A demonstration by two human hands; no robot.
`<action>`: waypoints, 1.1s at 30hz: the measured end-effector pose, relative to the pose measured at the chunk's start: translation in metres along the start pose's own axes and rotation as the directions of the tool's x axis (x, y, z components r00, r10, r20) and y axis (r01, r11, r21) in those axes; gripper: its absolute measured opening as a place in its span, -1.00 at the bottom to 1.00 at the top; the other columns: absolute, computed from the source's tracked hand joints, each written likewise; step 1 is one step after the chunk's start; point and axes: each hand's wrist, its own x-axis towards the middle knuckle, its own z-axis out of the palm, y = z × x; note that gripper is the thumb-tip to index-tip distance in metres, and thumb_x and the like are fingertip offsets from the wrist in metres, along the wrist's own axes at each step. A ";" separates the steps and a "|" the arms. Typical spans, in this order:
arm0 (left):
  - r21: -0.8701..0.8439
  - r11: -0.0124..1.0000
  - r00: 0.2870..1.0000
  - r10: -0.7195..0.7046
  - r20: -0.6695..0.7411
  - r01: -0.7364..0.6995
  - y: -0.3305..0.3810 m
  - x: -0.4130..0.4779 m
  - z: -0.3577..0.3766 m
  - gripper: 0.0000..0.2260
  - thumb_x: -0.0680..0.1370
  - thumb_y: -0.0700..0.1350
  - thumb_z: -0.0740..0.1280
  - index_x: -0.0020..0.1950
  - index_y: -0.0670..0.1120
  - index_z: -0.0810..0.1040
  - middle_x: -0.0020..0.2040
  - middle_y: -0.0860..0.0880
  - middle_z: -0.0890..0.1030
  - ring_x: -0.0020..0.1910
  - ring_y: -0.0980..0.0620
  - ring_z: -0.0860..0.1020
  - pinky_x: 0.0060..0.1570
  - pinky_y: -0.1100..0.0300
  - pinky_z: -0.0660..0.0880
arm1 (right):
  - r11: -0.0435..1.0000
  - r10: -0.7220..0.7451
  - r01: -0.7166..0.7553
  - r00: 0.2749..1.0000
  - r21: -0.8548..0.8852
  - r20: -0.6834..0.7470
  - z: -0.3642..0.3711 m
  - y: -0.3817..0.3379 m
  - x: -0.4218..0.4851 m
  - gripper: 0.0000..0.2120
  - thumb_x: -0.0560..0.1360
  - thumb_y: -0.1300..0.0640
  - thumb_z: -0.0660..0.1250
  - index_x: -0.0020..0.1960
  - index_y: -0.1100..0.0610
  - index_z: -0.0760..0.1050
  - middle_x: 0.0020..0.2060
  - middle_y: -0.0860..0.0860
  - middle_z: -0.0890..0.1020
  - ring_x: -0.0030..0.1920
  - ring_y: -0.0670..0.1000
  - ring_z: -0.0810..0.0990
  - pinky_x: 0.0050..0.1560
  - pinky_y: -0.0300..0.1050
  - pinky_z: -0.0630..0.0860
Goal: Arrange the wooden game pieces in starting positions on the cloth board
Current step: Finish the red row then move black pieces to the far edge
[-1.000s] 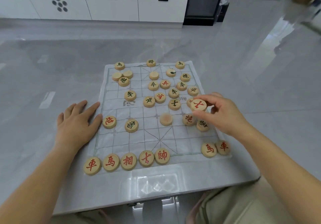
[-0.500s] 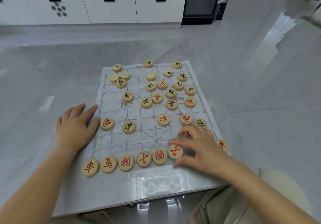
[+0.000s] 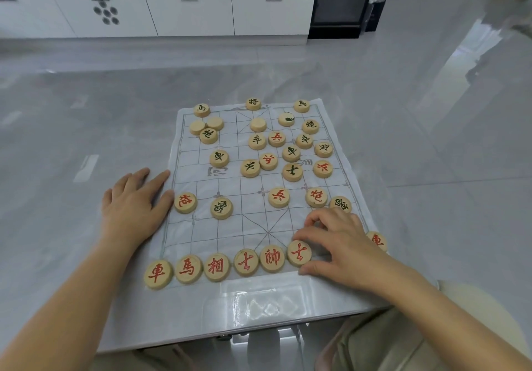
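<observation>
Your right hand (image 3: 342, 244) has carried the red disc (image 3: 299, 253) down into the near row (image 3: 216, 267), fingers (image 3: 311, 236) still pinching it; left hand (image 3: 135, 206) flat, empty. Six lined up now.

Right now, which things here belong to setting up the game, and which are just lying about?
In the job: cloth board, red piece pinched by the right hand, near row of red pieces, scattered pieces beyond, left hand resting at the cloth's edge.
Just lying about: white cabinets, black cabinet.
</observation>
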 end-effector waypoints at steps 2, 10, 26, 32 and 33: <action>-0.013 1.000 1.000 0.005 -0.009 -0.005 -0.001 -0.001 0.000 -0.44 0.49 0.35 -0.09 0.46 0.25 0.22 0.47 -0.03 0.28 0.45 -0.14 0.17 0.39 -0.15 0.10 | 1.000 -0.005 0.005 0.999 -0.002 0.034 -0.003 -0.002 0.000 -0.39 0.29 -0.42 0.14 0.28 -0.23 0.37 0.11 -0.21 0.26 0.14 -0.16 0.15 0.21 -0.14 0.13; -0.003 1.000 1.000 0.006 0.013 -0.006 -0.001 -0.002 0.000 -0.42 0.49 0.36 -0.13 0.48 0.25 0.19 0.49 -0.01 0.25 0.46 -0.11 0.15 0.41 -0.12 0.11 | 0.979 0.120 -0.098 0.985 0.176 -0.120 -0.063 0.003 0.066 -0.49 0.35 -0.22 0.37 0.27 -0.16 0.41 0.16 -0.18 0.34 0.23 -0.16 0.20 0.33 -0.10 0.13; -0.041 0.999 1.000 -0.017 0.008 0.017 0.003 -0.006 -0.001 -0.46 0.50 0.32 -0.07 0.48 0.27 0.18 0.51 0.03 0.21 0.49 -0.07 0.10 0.44 -0.10 0.05 | 0.959 0.282 -0.283 0.935 0.025 -0.215 -0.053 0.024 0.267 -0.49 0.33 -0.17 0.43 0.21 0.01 0.49 0.10 0.03 0.57 0.11 0.10 0.51 0.12 0.12 0.45; -0.043 0.999 1.000 -0.008 0.002 0.008 0.003 -0.005 0.000 -0.47 0.50 0.32 -0.06 0.47 0.27 0.19 0.51 0.04 0.22 0.49 -0.08 0.10 0.44 -0.10 0.06 | 0.842 0.326 -0.183 0.922 0.508 -0.208 -0.063 0.014 0.249 -0.75 0.48 -0.01 0.36 0.13 0.05 0.54 0.01 -0.02 0.60 0.00 0.02 0.59 0.02 -0.05 0.51; -0.041 0.999 1.000 -0.008 0.000 0.008 0.003 -0.006 0.000 -0.47 0.50 0.33 -0.07 0.47 0.27 0.19 0.51 0.04 0.22 0.49 -0.08 0.10 0.44 -0.09 0.06 | 0.695 0.335 -0.146 0.932 0.704 -0.138 -0.066 0.009 0.241 -0.82 0.53 0.03 0.31 0.09 0.05 0.54 0.03 0.01 0.62 -0.04 0.01 0.63 -0.10 -0.12 0.50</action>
